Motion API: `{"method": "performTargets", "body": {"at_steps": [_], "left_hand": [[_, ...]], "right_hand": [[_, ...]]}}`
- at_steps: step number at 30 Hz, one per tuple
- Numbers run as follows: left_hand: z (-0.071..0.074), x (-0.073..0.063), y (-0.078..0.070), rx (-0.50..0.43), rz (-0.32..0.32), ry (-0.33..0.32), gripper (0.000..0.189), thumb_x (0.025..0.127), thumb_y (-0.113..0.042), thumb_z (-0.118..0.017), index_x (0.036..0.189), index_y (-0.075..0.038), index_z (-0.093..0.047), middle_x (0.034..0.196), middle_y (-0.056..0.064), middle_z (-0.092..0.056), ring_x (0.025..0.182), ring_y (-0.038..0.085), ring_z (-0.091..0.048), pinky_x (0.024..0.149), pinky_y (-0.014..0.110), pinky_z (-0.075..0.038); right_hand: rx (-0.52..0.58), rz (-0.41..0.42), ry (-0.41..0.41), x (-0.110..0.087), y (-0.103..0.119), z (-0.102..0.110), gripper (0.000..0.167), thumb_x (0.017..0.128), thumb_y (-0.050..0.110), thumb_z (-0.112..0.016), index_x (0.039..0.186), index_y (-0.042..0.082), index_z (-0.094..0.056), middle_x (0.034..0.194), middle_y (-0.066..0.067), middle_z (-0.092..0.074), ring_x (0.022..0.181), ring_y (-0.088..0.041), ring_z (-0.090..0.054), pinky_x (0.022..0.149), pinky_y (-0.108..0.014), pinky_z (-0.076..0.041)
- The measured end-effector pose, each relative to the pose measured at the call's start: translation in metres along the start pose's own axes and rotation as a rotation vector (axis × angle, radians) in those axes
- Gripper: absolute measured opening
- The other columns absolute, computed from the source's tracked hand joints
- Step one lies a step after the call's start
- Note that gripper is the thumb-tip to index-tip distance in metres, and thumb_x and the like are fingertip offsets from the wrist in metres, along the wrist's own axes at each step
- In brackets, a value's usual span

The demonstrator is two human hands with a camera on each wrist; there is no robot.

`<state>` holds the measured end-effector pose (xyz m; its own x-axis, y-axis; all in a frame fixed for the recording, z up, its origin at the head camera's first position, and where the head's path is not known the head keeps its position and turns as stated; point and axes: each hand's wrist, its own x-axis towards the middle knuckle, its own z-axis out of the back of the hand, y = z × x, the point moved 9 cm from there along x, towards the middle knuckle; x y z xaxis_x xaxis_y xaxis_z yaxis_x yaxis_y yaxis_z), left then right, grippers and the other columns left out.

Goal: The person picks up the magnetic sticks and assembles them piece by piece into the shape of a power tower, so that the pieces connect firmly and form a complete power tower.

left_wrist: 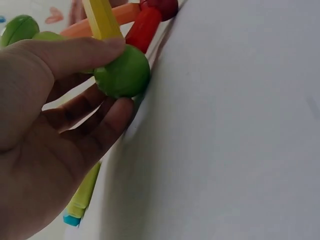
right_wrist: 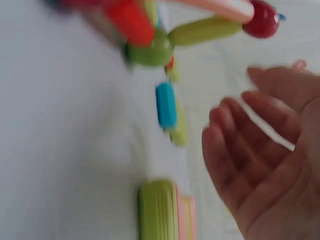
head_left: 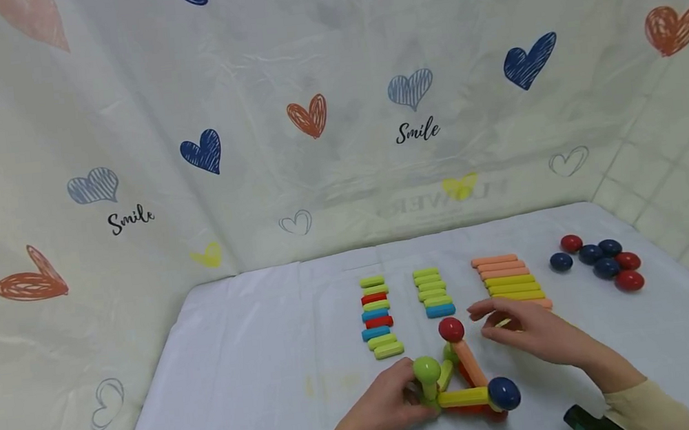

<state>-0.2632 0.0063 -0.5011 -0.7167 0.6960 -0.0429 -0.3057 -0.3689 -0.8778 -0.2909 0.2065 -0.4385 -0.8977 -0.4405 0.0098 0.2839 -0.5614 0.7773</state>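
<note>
A frame of coloured sticks and balls stands on the table before me. It has a yellow stick [head_left: 464, 398], an orange stick [head_left: 472, 363], a dark blue ball [head_left: 503, 393], a red ball [head_left: 451, 329] on top and an upper green ball [head_left: 426, 370]. My left hand [head_left: 392, 402] grips its left corner; in the left wrist view, thumb and fingers pinch a lower green ball [left_wrist: 123, 75] with a yellow stick [left_wrist: 103, 20] rising from it. My right hand [head_left: 539, 331] hovers right of the red ball, holding nothing, fingers loosely bent.
Short green, red and blue sticks [head_left: 377, 315] lie in a column, with another short row [head_left: 432, 294] beside it. Longer orange and yellow sticks [head_left: 509, 281] lie behind my right hand. Loose red and blue balls [head_left: 606, 268] sit far right. A black object [head_left: 591, 423] is near my right sleeve.
</note>
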Motion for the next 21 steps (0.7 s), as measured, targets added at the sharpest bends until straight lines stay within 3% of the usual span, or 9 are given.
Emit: {"method": "performTargets", "body": {"at_steps": [4,8,10,12,15,21], "left_hand": [[0.018,-0.002,-0.001,0.054,0.02,-0.152,0.032,0.083,-0.008,-0.078,0.109,-0.015,-0.06,0.099,-0.011,-0.059,0.089,0.001,-0.056,0.076,0.017,-0.052],[0.033,-0.007,-0.005,0.163,0.048,-0.341,0.028,0.084,-0.006,-0.076,0.105,-0.011,-0.058,0.097,-0.005,-0.06,0.086,0.004,-0.057,0.07,0.017,-0.052],[0.035,-0.01,-0.005,0.211,0.083,-0.382,0.023,0.084,-0.007,-0.076,0.097,-0.011,-0.058,0.088,-0.006,-0.058,0.077,0.003,-0.055,0.064,0.017,-0.05],[0.031,-0.009,-0.004,0.228,0.127,-0.355,0.016,0.084,-0.01,-0.076,0.088,-0.011,-0.06,0.077,-0.008,-0.055,0.066,0.002,-0.05,0.058,0.017,-0.046],[0.018,-0.005,-0.004,0.244,0.177,-0.237,0.009,0.086,-0.015,-0.074,0.082,-0.011,-0.067,0.066,-0.012,-0.052,0.058,0.001,-0.045,0.054,0.017,-0.042],[-0.014,-0.003,-0.013,0.186,0.143,0.017,0.013,0.09,-0.022,-0.072,0.099,-0.013,-0.075,0.066,-0.015,-0.057,0.06,0.0,-0.048,0.059,0.015,-0.044]], "right_hand": [[-0.274,-0.073,-0.115,-0.008,-0.018,0.024,0.028,0.09,0.016,-0.071,0.116,0.006,-0.065,0.103,-0.001,-0.066,0.089,-0.015,-0.06,0.075,-0.03,-0.056],[-0.443,-0.156,-0.128,-0.017,-0.035,0.033,0.025,0.083,0.013,-0.077,0.106,0.008,-0.069,0.096,0.001,-0.064,0.088,-0.019,-0.059,0.077,-0.042,-0.056],[-0.485,-0.17,-0.108,-0.022,-0.042,0.033,0.024,0.081,0.013,-0.078,0.103,0.009,-0.069,0.095,0.002,-0.063,0.087,-0.02,-0.058,0.077,-0.045,-0.055],[-0.518,-0.168,-0.103,-0.025,-0.047,0.033,0.023,0.08,0.013,-0.08,0.1,0.011,-0.07,0.094,0.002,-0.062,0.086,-0.02,-0.057,0.078,-0.046,-0.055],[-0.545,-0.151,-0.112,-0.028,-0.05,0.033,0.026,0.078,0.012,-0.081,0.101,0.012,-0.069,0.095,0.002,-0.061,0.086,-0.02,-0.057,0.078,-0.046,-0.055],[-0.568,-0.153,-0.089,-0.028,-0.053,0.03,0.025,0.077,0.01,-0.082,0.096,0.016,-0.068,0.089,0.005,-0.059,0.083,-0.017,-0.054,0.075,-0.041,-0.055]]}}
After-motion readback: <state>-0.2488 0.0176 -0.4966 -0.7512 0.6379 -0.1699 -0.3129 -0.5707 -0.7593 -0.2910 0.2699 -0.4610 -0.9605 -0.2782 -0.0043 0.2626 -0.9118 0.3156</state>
